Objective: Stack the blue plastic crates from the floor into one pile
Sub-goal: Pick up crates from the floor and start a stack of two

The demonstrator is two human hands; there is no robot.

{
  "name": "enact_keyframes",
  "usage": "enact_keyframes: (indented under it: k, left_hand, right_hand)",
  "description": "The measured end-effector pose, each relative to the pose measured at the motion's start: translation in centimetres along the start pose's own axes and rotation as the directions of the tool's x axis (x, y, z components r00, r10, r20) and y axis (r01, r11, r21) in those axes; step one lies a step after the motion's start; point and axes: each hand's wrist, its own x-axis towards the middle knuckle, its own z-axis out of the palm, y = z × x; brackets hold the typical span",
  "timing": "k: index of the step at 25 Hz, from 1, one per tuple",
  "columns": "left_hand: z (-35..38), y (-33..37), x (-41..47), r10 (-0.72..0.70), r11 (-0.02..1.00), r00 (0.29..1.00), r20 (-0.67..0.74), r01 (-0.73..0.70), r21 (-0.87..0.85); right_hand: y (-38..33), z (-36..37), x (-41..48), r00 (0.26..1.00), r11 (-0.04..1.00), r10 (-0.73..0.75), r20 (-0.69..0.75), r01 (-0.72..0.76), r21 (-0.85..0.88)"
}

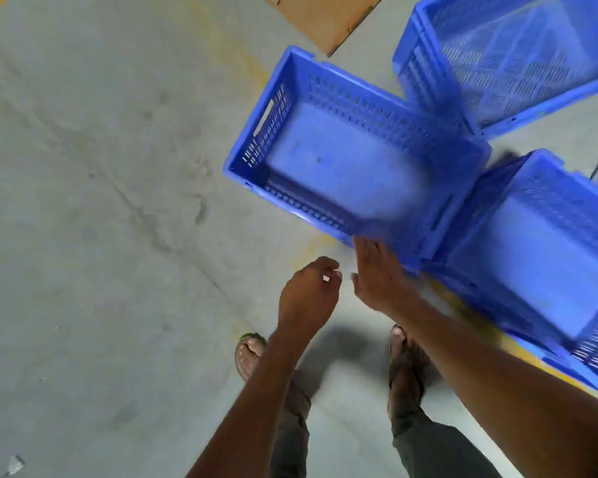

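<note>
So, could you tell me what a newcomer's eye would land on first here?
Three bright blue crates: the middle crate on the grey floor, the far crate at top right and the near crate at right. Then the right hand, open by the middle crate's near corner, beside the loosely curled left hand.

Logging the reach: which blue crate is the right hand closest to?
The middle crate, with the solid floor and slotted handle. The right hand is at its near corner; the crate at far right and the top one lie farther off.

3 crates (353,160) on floor (101,201), cardboard (321,19) behind
</note>
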Motion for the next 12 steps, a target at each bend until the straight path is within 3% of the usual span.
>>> enact_keyframes:
  k: [4, 6, 9, 12]
  left_hand:
    - [0.8, -3.8, 3.5, 0.176, 0.979, 0.984, 0.040, -0.179, 0.096]
    - [-0.2, -5.2, 4.1, 0.267, 0.952, 0.963, 0.020, -0.267, 0.149]
    - [-4.4, -6.3, 4.4, 0.407, 0.845, 0.910, -0.077, -0.343, 0.410]
    - [-11.5, -6.5, 3.6, 0.503, 0.752, 0.852, -0.146, -0.349, 0.559]
  right_hand:
    - [-0.7, 1.4, 4.8, 0.997, 0.992, 0.052, 0.052, -0.045, -0.120]
    - [-1.7, -0.5, 5.8, 0.989, 0.997, 0.032, 0.144, -0.021, -0.073]
    - [-3.9, -7.5, 6.1, 0.990, 1.000, -0.026, 0.138, 0.027, -0.006]
    - [-7.2, -17.1, 6.3, 0.983, 0.989, -0.122, 0.135, 0.110, 0.098]
